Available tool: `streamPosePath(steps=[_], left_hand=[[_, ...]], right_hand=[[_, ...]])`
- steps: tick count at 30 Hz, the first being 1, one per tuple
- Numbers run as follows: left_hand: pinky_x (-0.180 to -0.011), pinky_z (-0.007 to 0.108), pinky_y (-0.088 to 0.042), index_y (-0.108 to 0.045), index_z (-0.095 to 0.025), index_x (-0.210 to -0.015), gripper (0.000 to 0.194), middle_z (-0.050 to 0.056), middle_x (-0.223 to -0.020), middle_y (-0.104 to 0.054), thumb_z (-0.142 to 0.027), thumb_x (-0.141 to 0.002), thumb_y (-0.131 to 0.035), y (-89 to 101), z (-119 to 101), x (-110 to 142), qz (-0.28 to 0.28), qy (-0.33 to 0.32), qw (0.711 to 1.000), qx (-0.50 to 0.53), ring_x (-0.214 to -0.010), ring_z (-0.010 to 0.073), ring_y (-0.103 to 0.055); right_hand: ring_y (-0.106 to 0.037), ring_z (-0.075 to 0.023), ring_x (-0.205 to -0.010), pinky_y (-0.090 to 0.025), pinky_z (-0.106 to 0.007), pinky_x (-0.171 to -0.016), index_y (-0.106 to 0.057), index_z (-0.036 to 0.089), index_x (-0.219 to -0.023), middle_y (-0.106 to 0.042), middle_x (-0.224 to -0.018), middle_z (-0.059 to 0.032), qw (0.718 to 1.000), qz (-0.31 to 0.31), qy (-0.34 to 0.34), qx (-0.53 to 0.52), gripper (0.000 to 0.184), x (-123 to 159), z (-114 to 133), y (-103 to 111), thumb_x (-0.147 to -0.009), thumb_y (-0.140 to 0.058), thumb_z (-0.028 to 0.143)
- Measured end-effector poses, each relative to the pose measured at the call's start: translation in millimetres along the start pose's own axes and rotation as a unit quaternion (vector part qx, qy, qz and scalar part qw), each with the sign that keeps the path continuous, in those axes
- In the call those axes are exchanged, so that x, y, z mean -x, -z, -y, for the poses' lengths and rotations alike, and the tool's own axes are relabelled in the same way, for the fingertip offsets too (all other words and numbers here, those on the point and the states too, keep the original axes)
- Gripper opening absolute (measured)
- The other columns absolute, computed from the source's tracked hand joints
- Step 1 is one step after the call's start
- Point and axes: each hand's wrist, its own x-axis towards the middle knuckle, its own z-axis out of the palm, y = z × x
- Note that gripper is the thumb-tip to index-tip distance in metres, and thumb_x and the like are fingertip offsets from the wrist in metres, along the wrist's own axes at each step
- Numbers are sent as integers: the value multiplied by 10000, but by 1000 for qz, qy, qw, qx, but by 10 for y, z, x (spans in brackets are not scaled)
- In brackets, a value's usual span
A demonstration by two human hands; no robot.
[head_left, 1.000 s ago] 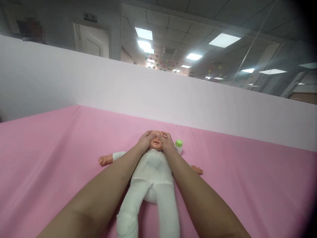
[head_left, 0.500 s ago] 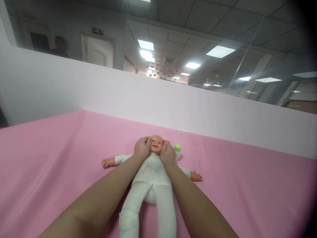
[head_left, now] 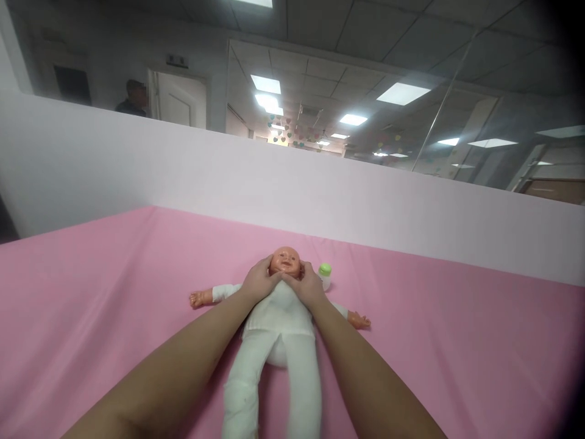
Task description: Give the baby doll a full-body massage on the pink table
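A baby doll (head_left: 286, 311) in white clothes lies on its back with both arms spread and its legs toward me. My left hand (head_left: 261, 281) cups the left side of its head and neck, thumb under the chin. On the other side my right hand (head_left: 311, 285) holds the head the same way, its thumb nearly meeting the left one. The fingers behind the head are partly hidden. Just beyond my right hand stands a small white bottle with a green cap (head_left: 325, 276).
A pink sheet (head_left: 434, 341) with soft folds covers the surface under the doll. Behind it rises a low white wall (head_left: 274, 177), topped by a glass pane with reflected ceiling lights. A person (head_left: 134, 99) is visible at the upper left near a door.
My thumbs have moved from the sides of the doll's face to under its chin. The doll's head is tipped back slightly more. The person behind the glass has shifted right.
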Motion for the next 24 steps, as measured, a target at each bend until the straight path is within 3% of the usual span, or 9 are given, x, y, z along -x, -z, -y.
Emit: streamPosePath(steps=[5,13,18,24], left_hand=[[-1089,483,-456,-701,-258,-1288,624,115,-1358,-694,-422,-708,-864,-17,122,-52,-15,27,999,20,-1207,383,-653],[-1070,423,-494,-685,-219,-1335,562,112,-1312,-726,-465,-835,-758,-24,216,-132,-2,41,997,63,-1187,318,-685],[-1103,409,-478,-664,-211,-1362,492,99,-1364,-700,-449,-932,-634,-33,261,-156,3,31,999,37,-1247,284,-657],[-1164,407,-424,-630,-205,-1400,472,91,-1441,-648,-432,-1006,-502,-41,206,-114,0,20,999,-31,-1338,269,-592]], right_hand=[[-717,-291,-999,-548,-472,-939,-661,249,-1145,-758,-1114,-76,998,-12,-26,-48,639,-78,-55,-35,-640,-890,567],[-709,-267,-1158,-548,-437,-1031,-663,211,-1222,-753,-1243,-101,989,33,-14,-146,519,-122,-89,52,-827,-756,535],[-705,-279,-1153,-546,-438,-1029,-685,206,-1237,-761,-1219,-102,991,30,-13,-133,526,-129,-113,88,-863,-710,574],[-713,-273,-1080,-574,-404,-941,-707,204,-1197,-779,-1107,-94,996,18,-22,-81,565,-144,-142,97,-948,-513,672]])
